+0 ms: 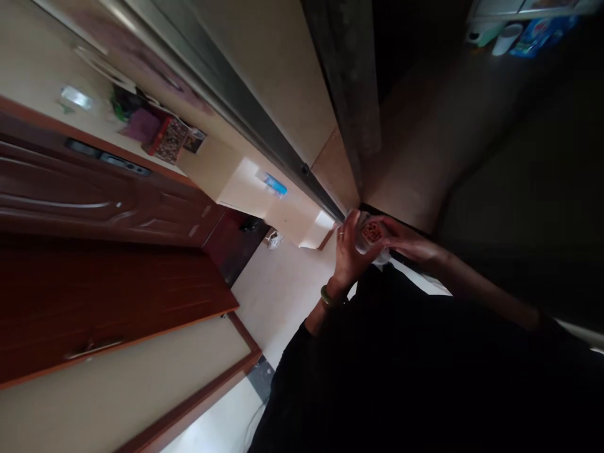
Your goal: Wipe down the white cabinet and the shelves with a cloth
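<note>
Both hands are around a clear, plastic-looking container [372,233] with small reddish-brown pieces showing in it. Whether it is a jar or a bag I cannot make out. My left hand [349,251], with a ring on a finger and a green bangle at the wrist, curls around its left side. From the right, my right hand [408,242] grips the other side, thumb and fingers on it. The hands are close to my body, by the lower end of a metal door frame [264,132].
A brown panelled door [94,195] and an open reddish door [108,302] stand to the left. Bags and boxes [163,132] lie against the wall, near a blue-capped bottle [276,184]. At right is a dark room with a blue packet [538,38] at the back.
</note>
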Demonstrator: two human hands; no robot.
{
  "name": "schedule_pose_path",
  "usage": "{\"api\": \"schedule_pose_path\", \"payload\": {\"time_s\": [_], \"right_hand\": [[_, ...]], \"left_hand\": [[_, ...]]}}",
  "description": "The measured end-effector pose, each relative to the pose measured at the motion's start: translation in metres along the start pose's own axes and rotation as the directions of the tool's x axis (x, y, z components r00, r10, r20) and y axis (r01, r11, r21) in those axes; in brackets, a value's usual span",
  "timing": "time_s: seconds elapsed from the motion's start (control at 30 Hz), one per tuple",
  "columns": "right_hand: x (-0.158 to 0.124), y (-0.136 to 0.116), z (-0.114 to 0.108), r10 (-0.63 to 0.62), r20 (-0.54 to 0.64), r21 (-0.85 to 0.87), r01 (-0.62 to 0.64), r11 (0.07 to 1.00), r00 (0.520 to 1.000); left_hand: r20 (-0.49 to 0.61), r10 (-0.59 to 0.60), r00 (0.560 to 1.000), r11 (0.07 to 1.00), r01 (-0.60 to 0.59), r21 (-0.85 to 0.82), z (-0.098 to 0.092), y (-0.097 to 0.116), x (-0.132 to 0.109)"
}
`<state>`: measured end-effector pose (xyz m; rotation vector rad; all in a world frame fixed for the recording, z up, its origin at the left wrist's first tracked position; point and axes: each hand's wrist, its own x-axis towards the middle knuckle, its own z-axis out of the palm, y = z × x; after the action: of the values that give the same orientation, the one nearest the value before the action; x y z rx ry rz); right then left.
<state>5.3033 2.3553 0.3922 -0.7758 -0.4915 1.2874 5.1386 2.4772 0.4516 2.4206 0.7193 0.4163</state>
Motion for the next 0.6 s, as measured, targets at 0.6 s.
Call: {"api": "schedule_pose_path", "payload": {"time_s": [0.6], "right_hand": [[0.285, -0.187, -0.24, -0.116, -0.58, 0.26, 0.318, 0.912, 0.806]], "left_hand": [[0.371, 0.056, 0.927, 0.928, 0.089, -0.362, 0.118, -0.071, 0.511]]}}
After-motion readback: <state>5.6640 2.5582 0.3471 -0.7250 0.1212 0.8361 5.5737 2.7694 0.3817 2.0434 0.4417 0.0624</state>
